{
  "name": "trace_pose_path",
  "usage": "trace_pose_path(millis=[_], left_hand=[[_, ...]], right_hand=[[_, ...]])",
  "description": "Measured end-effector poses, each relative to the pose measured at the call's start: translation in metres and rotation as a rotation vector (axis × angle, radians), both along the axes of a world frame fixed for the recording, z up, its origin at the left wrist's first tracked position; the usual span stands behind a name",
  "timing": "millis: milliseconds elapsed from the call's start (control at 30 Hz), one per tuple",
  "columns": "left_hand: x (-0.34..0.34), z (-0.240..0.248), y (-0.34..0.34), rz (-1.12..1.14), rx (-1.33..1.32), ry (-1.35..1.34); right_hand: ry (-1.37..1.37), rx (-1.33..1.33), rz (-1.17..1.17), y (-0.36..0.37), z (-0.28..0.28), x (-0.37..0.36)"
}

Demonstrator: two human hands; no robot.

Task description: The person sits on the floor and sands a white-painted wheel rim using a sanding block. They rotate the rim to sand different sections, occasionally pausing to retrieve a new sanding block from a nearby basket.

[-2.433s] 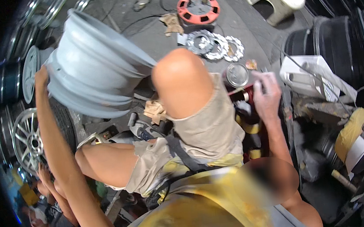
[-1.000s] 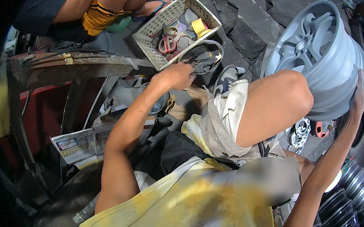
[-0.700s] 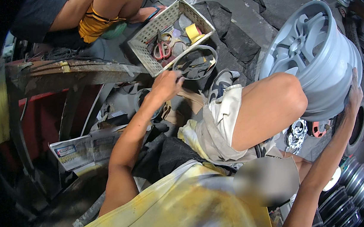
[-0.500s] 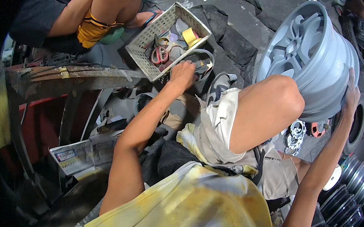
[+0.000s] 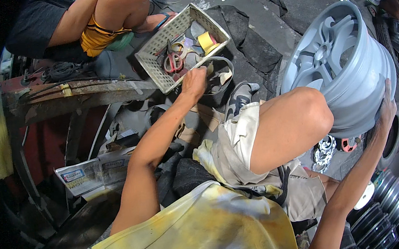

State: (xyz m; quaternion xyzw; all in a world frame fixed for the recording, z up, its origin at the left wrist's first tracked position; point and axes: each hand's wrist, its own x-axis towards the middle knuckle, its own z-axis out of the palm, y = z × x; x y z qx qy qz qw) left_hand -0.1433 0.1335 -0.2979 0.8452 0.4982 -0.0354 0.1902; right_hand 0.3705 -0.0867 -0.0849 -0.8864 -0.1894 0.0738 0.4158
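Observation:
A large grey alloy wheel rim (image 5: 347,83) leans beside my raised knee, its spoked face toward the upper left. My right hand (image 5: 387,108) presses against its outer barrel at the right side and steadies it. Between a white perforated plastic basket (image 5: 154,71) and a round container (image 5: 229,65) is my left hand (image 5: 194,83). Its fingers are curled at the container's left edge; what they hold, if anything, is hidden. Scraps of material lie inside the container. The basket holds red-handled scissors (image 5: 173,62), a yellow tape roll (image 5: 206,41) and other small items.
A metal frame (image 5: 97,93) stands at the left, with a newspaper (image 5: 78,177) below it. Another person's bent leg (image 5: 125,10) is at the upper left. Several chrome rims (image 5: 391,198) and a tyre (image 5: 393,138) are at the right. Dark cloth (image 5: 254,44) lies on the floor.
My left hand has shifted slightly left, from over the round container toward its left edge, uncovering more of the scraps inside. My right hand stays on the wheel rim.

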Motion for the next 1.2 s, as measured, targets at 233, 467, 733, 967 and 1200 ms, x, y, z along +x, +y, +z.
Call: trace_pose_path(millis=[233, 467, 733, 967, 1200], left_hand=[[-0.029, 0.021, 0.006, 0.165, -0.085, -0.328], [-0.038, 0.028, 0.003, 0.223, 0.058, -0.415], [-0.039, 0.014, -0.03, -0.098, -0.034, -0.462], [-0.054, -0.008, -0.058, -0.072, -0.027, -0.341], [-0.05, 0.04, -0.018, 0.157, 0.036, -0.124]], right_hand=[[-0.013, -0.032, -0.035, -0.001, -0.004, 0.007], [0.057, 0.061, -0.008, -0.003, -0.003, -0.002], [0.061, 0.042, -0.017, -0.001, 0.0, -0.01], [0.056, 0.058, -0.022, -0.003, -0.001, -0.011], [0.016, 0.058, 0.012, -0.005, -0.003, -0.008]])
